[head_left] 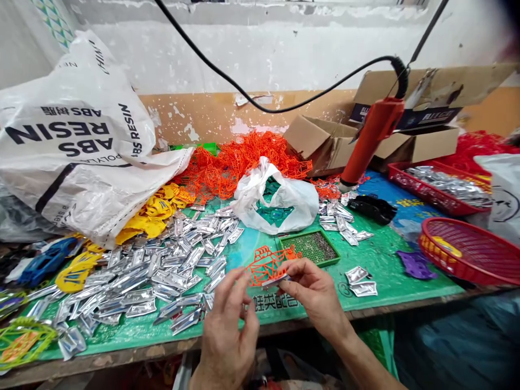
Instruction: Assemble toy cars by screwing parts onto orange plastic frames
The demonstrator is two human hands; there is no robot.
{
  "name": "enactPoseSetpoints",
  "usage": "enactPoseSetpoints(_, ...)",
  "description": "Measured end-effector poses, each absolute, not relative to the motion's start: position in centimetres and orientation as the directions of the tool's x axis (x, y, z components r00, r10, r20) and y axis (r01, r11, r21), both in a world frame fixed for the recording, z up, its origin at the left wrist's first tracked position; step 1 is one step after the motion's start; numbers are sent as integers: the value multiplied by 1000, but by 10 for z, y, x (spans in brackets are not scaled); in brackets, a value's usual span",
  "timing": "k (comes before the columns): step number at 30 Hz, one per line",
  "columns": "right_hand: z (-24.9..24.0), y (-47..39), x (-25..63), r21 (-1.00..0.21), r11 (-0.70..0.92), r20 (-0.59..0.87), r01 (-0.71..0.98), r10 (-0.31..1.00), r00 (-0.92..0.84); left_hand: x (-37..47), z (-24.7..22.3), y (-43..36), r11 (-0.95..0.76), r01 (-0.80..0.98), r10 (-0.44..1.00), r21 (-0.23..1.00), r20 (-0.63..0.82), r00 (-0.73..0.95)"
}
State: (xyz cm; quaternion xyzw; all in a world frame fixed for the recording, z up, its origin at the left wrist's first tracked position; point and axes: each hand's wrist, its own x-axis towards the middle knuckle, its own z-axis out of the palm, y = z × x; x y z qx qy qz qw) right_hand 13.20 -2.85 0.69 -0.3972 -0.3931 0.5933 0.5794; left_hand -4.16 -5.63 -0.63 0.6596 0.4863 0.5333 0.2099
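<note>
My right hand point(314, 292) pinches a small silver plastic piece point(275, 280) between thumb and fingers, just above the table's front part. My left hand point(229, 325) is beside it on the left, its fingers half curled and apart from the thumb, with nothing visible in them. Behind the silver piece is an orange lattice frame point(264, 262); whether a hand touches it I cannot tell. Left of my hands lies a broad spread of similar silver pieces point(174, 276). A green tray point(331, 262) holding tiny dark parts sits just behind my right hand.
An orange-red electric screwdriver point(371, 143) hangs from a black cable point(260, 108). A white bag point(252, 208) of green parts stands mid-table, before an orange frame heap point(231, 168). Yellow parts point(158, 208), a resin sack point(73, 146), a red basket point(439, 265) and cardboard boxes point(325, 143) surround them.
</note>
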Motion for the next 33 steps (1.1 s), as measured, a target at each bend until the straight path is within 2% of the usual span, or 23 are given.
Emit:
enactPoseSetpoints(2, 8, -30, 131, -933, 8, 28, -359, 998, -50, -42, 5, -56, -489, 386, 869, 782, 472, 145)
enactPoseSetpoints(5, 7, -34, 130, -937, 63, 99, -343, 991, -87, -40, 15, -45, -440, 345, 893, 829, 365, 263)
enactPoseSetpoints(9, 2, -39, 133, -946, 147, 179, -288, 980, -88, -38, 13, -36, -353, 291, 918, 889, 269, 293)
enactPoseSetpoints(13, -2, -44, 137, -953, 287, 294, -93, 954, -59, -38, 5, -41, -323, 263, 930, 909, 253, 267)
enactPoseSetpoints(17, -1, -48, 141, -851, 490, 485, 190, 871, -74, -41, -3, -44, -349, 230, 924, 908, 293, 245)
enactPoseSetpoints(19, 0, -50, 142, -786, 558, 555, 265, 827, -95, -43, -5, -45, -378, 228, 914, 898, 322, 245)
enactPoseSetpoints(27, -3, -55, 147, -726, 629, 614, 276, 775, -151, -45, -8, -44, -515, 225, 848, 827, 453, 276)
enactPoseSetpoints(33, -4, -54, 147, -712, 643, 632, 282, 762, -143, -49, -11, -43, -653, 295, 756, 697, 580, 305)
